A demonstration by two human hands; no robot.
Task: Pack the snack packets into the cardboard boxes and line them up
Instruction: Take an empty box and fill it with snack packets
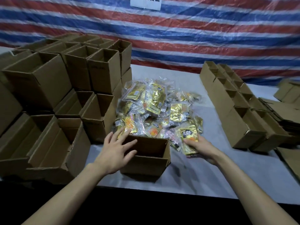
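2 bare hands reach over the bench (203,172). The left hand (117,148) lies released, fingers straight and spread, across the left rim of an open box (146,166) that stands near the front edge with nothing visible inside. The right hand (201,147) grips a gold packet (190,137) just beside the box's right wall, thumb on top and fingers curled beneath; whether it holds more than 1 cannot be told. Right behind the box, touching its back wall, a loose pile (155,108) of gold and clear packets spreads over the middle of the bench. To the left, a stack (48,82) of open boxes rises in several tiers, its nearest ones just beside the left hand. Well apart on the right, a row (235,114) of smaller open boxes runs away from the viewer in 2 lines, with flat cardboard (285,114) beyond it. A red, white and blue striped tarp (194,38) hangs behind, bearing a white sign (145,3) at the top edge.
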